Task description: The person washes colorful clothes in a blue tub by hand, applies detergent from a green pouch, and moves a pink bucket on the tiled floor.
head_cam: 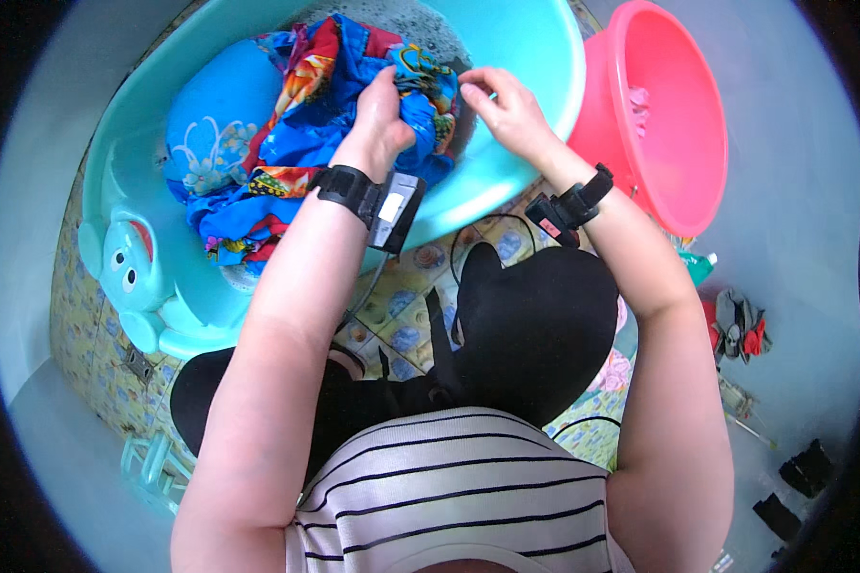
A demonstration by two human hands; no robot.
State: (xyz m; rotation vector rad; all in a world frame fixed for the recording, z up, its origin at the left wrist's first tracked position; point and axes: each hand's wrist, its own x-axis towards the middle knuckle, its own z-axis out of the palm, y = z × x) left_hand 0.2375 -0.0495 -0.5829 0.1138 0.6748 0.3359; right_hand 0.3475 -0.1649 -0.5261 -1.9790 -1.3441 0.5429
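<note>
A bundle of wet blue cloth [301, 136] with red, orange and gold patterns lies in a turquoise plastic tub [523, 43]. My left hand [380, 118] is in the cloth's folds, gripping it, with most of its fingers hidden. To the right, my right hand [505, 111] hovers over the tub, fingers bent and thumb apart, with nothing visible in it. Its fingertips are close to the bundle's right edge. On the bundle's left, a smooth blue part with a pale flower print [215, 154] bulges up. Foamy water [430, 25] shows behind the cloth.
A pink basin [609, 93] stands right of the tub, with a small pink cloth [639, 107] inside. The tub has an animal-face end [125, 261]. A cable [369, 286] hangs from my left wrist device [394, 211]. A green pouch [699, 267] lies at right.
</note>
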